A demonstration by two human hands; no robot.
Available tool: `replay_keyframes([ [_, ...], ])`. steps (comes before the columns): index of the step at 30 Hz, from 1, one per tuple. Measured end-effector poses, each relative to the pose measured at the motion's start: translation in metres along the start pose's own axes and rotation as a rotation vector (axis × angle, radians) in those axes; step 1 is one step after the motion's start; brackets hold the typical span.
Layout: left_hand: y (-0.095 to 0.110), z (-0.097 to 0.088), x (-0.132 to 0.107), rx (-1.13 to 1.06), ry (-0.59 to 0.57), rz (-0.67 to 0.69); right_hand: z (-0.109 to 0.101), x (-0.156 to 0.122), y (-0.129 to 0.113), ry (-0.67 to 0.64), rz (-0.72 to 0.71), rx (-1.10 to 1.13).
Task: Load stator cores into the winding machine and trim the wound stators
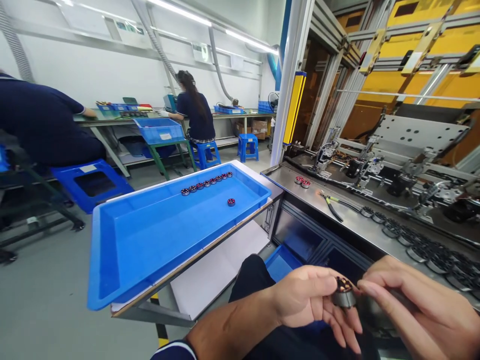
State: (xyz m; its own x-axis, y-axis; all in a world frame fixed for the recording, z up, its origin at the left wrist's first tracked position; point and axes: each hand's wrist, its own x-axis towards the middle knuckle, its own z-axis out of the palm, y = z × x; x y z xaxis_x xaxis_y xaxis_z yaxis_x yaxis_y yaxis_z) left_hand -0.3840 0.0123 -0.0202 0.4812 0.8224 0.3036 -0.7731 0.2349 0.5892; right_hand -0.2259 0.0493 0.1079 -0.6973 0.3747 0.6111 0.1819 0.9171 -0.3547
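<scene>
In the lower right of the head view, my left hand (305,297) is closed on a small motor stator (344,295). It is a round part with a grey metal side and copper windings on top, held between thumb and fingers over my lap. Close beside it, my right hand (416,300) is pinched, thumb against forefinger, at the stator's right edge. Whatever lies between those fingertips is too small to make out. Many dark round motor parts (427,250) stand in rows on the metal bench, beyond my right hand.
Side cutters (332,205) lie on the metal bench (318,212) near two or so red-topped parts (303,182). To the left, a large blue tray (157,235) holds several red-topped parts (207,183). Machinery (408,150) rises behind the bench. Two people sit at a far workbench.
</scene>
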Motion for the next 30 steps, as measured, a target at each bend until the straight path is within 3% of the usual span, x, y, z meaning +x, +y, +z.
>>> replay_keyframes([
  [6, 0.02, 0.039, -0.011, 0.017, 0.327, 0.254, 0.0, 0.001, -0.003, 0.049, -0.003, -0.048],
  [8, 0.025, 0.047, -0.013, 0.002, 0.378, 0.336, -0.001, 0.004, -0.005, 0.066, -0.012, -0.057],
  [11, 0.024, 0.045, -0.011, -0.026, 0.355, 0.375, -0.002, 0.008, -0.009, 0.061, -0.045, -0.037],
  [16, 0.007, 0.026, -0.003, 0.041, 0.178, 0.193, -0.002, 0.008, -0.008, 0.014, -0.033, 0.047],
  [21, 0.008, 0.032, -0.005, 0.138, 0.269, 0.295, -0.001, -0.004, -0.005, 0.055, 0.012, 0.047],
  [23, 0.014, 0.037, -0.006, 0.215, 0.356, 0.364, 0.002, -0.013, -0.006, 0.133, 0.088, 0.031],
  [26, 0.02, 0.038, -0.007, 0.323, 0.439, 0.442, 0.016, -0.03, -0.011, 0.243, 0.353, 0.07],
  [30, 0.025, 0.031, -0.007, 0.344, 0.457, 0.424, 0.049, -0.044, -0.015, 0.129, 0.634, 0.564],
])
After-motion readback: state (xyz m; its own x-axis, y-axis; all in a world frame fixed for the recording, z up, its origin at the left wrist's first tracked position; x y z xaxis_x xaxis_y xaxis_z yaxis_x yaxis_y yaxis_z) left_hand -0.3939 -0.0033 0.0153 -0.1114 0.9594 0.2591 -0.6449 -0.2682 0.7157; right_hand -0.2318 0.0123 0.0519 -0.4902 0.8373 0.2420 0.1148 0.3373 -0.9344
